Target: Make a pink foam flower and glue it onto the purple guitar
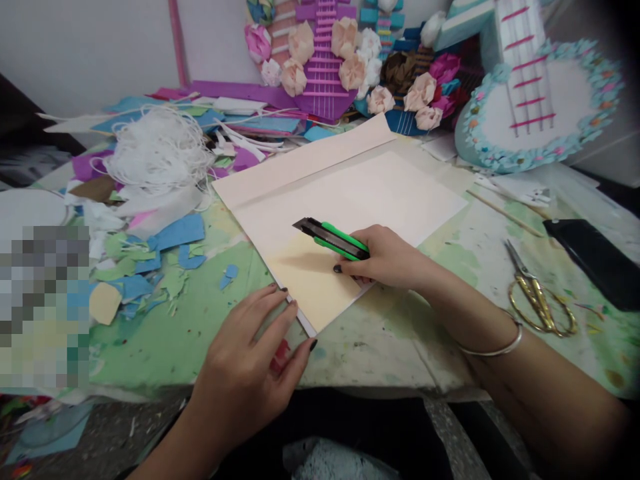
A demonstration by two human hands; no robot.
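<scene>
A green and black utility knife [345, 241] is gripped in my right hand [387, 260], its dark blade tip pointing left above a pale sheet of card [345, 200]. The card lies on the table, with a second pale strip [310, 160] along its far side. My left hand [255, 350] rests at the card's near left edge, fingers apart, the fingertips touching that edge. Something red [280, 357] shows beneath the left palm; I cannot make out what it is.
Gold-handled scissors [537, 297] and a black flat case [595, 263] lie at the right. A heap of white string [160, 150] and blue and green paper scraps [170, 240] cover the left. Decorated paper guitars [540, 100] with paper flowers stand at the back.
</scene>
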